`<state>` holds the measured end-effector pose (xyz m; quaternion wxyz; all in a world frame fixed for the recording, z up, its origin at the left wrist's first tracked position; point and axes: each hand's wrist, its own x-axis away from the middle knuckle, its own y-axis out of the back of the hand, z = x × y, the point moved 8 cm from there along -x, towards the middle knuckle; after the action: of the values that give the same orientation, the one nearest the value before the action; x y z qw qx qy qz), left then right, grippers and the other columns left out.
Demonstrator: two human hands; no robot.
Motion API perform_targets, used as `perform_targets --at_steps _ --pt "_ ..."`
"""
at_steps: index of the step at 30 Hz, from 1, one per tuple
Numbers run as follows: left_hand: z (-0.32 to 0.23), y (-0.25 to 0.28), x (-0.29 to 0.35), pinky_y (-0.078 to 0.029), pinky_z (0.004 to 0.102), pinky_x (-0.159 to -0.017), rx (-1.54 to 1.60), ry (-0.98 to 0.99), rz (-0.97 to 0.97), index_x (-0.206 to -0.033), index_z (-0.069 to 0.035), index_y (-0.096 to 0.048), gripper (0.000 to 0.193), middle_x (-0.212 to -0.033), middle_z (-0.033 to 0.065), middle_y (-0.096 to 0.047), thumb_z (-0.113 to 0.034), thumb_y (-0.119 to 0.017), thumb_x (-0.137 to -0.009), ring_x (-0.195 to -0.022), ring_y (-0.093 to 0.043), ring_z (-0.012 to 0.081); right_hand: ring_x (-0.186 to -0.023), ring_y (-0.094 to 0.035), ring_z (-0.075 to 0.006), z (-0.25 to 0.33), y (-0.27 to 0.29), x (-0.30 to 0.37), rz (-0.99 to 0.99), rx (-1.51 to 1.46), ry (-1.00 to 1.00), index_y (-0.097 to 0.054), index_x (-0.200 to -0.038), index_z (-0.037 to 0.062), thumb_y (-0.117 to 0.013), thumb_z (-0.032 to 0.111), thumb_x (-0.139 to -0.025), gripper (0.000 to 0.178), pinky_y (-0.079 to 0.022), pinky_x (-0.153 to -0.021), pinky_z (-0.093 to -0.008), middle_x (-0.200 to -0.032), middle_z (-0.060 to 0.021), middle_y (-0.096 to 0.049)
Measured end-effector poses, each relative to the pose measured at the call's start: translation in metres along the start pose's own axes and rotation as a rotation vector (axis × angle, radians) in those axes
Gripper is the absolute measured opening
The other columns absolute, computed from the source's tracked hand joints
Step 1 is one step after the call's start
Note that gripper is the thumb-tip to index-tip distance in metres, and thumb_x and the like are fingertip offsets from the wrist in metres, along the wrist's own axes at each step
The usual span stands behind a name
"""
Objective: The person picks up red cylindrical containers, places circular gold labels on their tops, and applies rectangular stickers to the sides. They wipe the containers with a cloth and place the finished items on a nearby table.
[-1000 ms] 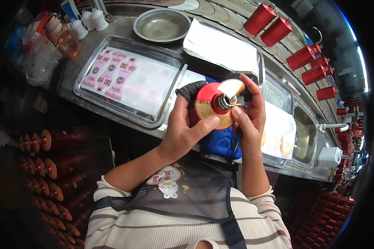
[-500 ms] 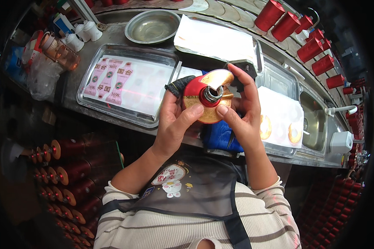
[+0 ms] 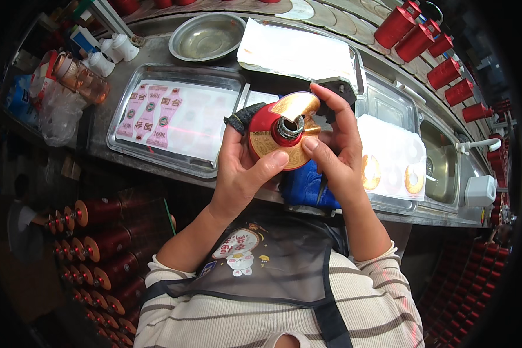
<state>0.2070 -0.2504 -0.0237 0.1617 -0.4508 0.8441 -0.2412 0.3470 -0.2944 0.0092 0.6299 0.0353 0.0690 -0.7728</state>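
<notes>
In front of me a red bottle (image 3: pixel 260 123) is tilted with its open mouth toward me. A gold ring-shaped label (image 3: pixel 294 159) lies around the neck on its shoulder. The label's upper right part curls up off the surface, with a gap in the ring beside it. My left hand (image 3: pixel 238 174) holds the bottle from the left, its thumb pressed on the label's lower edge. Around one left finger is a dark wrap (image 3: pixel 246 118). My right hand (image 3: pixel 341 159) grips the right side, thumb on the label and index finger extended behind the curled part.
A metal tray (image 3: pixel 117 141) with a sheet of pink labels (image 3: pixel 156 113) is at left. Behind stand a metal bowl (image 3: pixel 207 37) and a white sheet (image 3: pixel 296 49). Gold ring labels (image 3: pixel 413 178) are on a sheet at right, near a sink (image 3: pixel 446 191). Red bottles (image 3: pixel 414 42) line the conveyor.
The bottle and both hands have shifted slightly left in view. My right thumb has moved up a little on the label. Both hands keep their hold.
</notes>
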Motion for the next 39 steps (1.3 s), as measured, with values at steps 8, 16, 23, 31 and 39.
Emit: perform_targets --at_steps 8,16,23,31,39 --pt "0.0 0.002 0.0 -0.046 0.0367 -0.109 -0.009 0.0 -0.001 -0.144 -0.002 -0.037 0.063 -0.136 0.0129 -0.053 -0.008 -0.071 -0.091 -0.125 -0.056 0.0196 -0.085 -0.062 -0.0059 -0.002 0.0 -0.003 -0.021 -0.01 0.022 -0.041 -0.149 0.0025 -0.064 0.004 -0.089 0.064 -0.049 -0.073 -0.0192 -0.138 -0.0081 -0.047" --pt "-0.012 0.006 0.033 -0.037 0.0425 -0.113 -0.637 -0.497 -0.088 -0.132 -0.005 -0.058 0.055 -0.146 0.0188 -0.037 -0.037 -0.075 -0.091 -0.135 -0.043 0.0324 -0.095 -0.067 -0.0125 -0.004 0.001 -0.002 -0.022 0.064 0.068 -0.04 -0.149 0.0023 -0.07 0.011 -0.088 0.068 -0.055 -0.077 -0.0228 -0.137 -0.0108 -0.048" --pt "-0.023 0.018 0.027 -0.042 0.0438 -0.106 -0.829 -0.636 -0.158 -0.118 -0.003 -0.07 0.045 -0.136 0.0205 -0.046 -0.041 -0.069 -0.096 -0.124 -0.05 0.0348 -0.111 -0.065 -0.0183 0.002 -0.004 -0.002 -0.005 0.098 0.069 -0.038 -0.15 0.002 -0.071 0.012 -0.089 0.07 -0.056 -0.088 -0.0272 -0.138 -0.0123 -0.048" --pt "-0.024 -0.011 0.058 -0.026 0.0622 -0.112 -1.241 -0.697 -0.22 -0.11 -0.018 -0.074 0.04 -0.142 0.0135 -0.042 -0.052 -0.068 -0.091 -0.135 -0.037 0.0428 -0.11 -0.065 -0.0182 -0.002 -0.006 -0.003 -0.013 0.08 0.108 -0.04 -0.148 0.002 -0.068 0.009 -0.089 0.066 -0.055 -0.09 -0.0274 -0.138 -0.0124 -0.049" --pt "-0.019 -0.029 0.06 -0.02 0.0635 -0.116 -1.165 -0.727 -0.295 -0.114 -0.017 -0.072 0.04 -0.146 0.0145 -0.037 -0.039 -0.081 -0.082 -0.142 -0.026 0.0428 -0.098 -0.064 -0.0095 -0.002 0.009 -0.021 0.067 0.022 0.055 -0.051 -0.139 0.0019 -0.067 0.006 -0.09 0.052 -0.051 -0.082 -0.0223 -0.115 -0.0057 -0.065"
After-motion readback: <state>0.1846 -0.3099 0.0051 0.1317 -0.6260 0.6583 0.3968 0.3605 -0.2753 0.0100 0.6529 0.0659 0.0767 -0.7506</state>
